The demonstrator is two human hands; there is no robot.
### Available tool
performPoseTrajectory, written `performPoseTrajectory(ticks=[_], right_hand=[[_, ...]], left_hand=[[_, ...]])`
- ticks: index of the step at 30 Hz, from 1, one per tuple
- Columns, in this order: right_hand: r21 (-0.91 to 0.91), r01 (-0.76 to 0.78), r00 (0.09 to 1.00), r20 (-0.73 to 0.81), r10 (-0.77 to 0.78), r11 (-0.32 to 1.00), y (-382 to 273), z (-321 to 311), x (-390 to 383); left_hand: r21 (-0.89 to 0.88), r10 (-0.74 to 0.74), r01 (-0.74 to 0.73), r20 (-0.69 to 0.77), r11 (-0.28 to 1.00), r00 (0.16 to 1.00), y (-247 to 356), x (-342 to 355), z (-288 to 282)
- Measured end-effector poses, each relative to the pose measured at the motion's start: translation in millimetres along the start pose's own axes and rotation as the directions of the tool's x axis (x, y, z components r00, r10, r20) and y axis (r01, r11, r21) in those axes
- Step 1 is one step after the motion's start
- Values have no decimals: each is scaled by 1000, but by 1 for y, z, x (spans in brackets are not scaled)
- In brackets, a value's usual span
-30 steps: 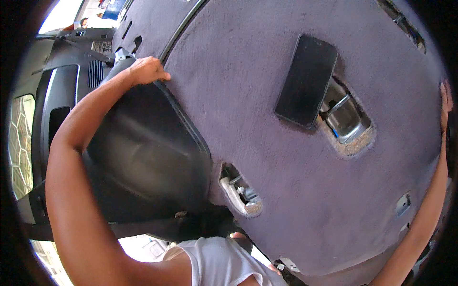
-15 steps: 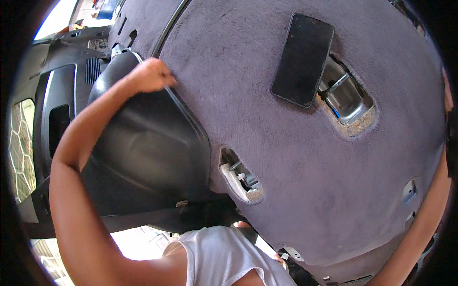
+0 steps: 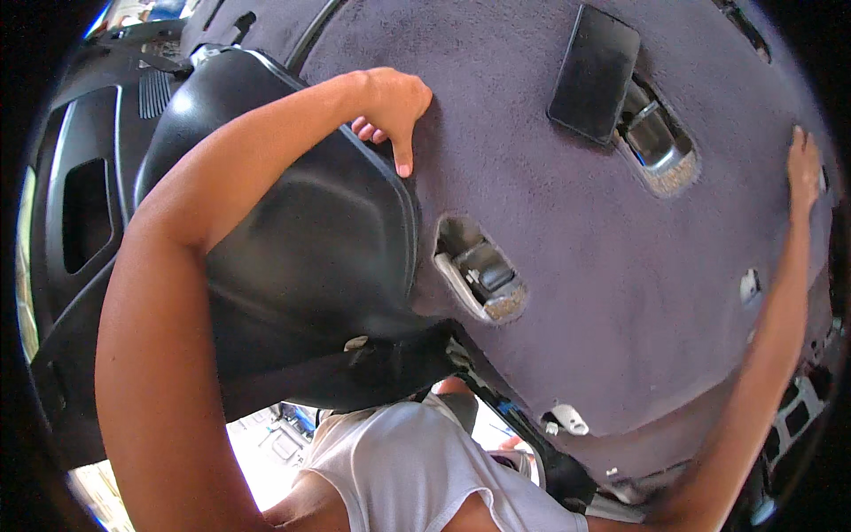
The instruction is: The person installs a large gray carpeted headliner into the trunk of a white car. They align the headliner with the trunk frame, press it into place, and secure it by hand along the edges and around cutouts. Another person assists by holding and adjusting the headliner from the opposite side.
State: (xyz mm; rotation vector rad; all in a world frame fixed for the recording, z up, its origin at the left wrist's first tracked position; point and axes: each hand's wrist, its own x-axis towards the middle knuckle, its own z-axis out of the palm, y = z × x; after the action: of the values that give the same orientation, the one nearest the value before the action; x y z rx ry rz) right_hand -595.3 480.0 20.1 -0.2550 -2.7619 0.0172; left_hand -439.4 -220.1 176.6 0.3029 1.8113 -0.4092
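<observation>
Grey carpet (image 3: 567, 266) covers a vehicle floor, and a large black plastic trim panel (image 3: 301, 230) stands along its left side. My left hand (image 3: 390, 102) is at the panel's upper right edge, over the carpet. One digit stretches down beside the edge while other fingers curl; I see nothing held. Far to the right my right hand (image 3: 803, 164) lies on the carpet with its fingers extended, holding nothing visible. A black smartphone (image 3: 596, 73) lies on the carpet between my hands, screen up, beside a cut-out opening (image 3: 654, 137).
A second opening (image 3: 481, 269) in the carpet, nearer me, shows metal and a white part. Black interior trim (image 3: 89, 213) lines the left side. A small carpet hole (image 3: 750, 285) sits near my right forearm. White fittings (image 3: 566, 419) are at the carpet's near edge.
My left hand has moved right along the panel edge onto the carpet, one digit now stretched out. My right hand has come into clear view. The whole view has shifted.
</observation>
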Motion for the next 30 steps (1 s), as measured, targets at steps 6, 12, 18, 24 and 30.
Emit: performPoseTrajectory(ticks=[6,12,18,24,30], right_hand=[[728,-186,972,39,230,660,-281,-193,-299],[672,65,862,335,-381,738,-438,-265,-479],[622,-61,841,453,-295,781,-463,-265,-481],[677,-121,834,466,-296,726,-465,-261,-484],[646,-223,844,503,-188,730,-470,-260,-485]], left_hand=[[-69,41,-45,-66,997,997,-7,-2,3],[-66,-9,3,-90,998,996,-2,-6,5],[-117,-9,-2,-99,993,995,-4,-2,8],[-136,8,-24,-112,990,994,-5,-4,10],[-102,8,-19,-110,995,994,-5,-3,9]])
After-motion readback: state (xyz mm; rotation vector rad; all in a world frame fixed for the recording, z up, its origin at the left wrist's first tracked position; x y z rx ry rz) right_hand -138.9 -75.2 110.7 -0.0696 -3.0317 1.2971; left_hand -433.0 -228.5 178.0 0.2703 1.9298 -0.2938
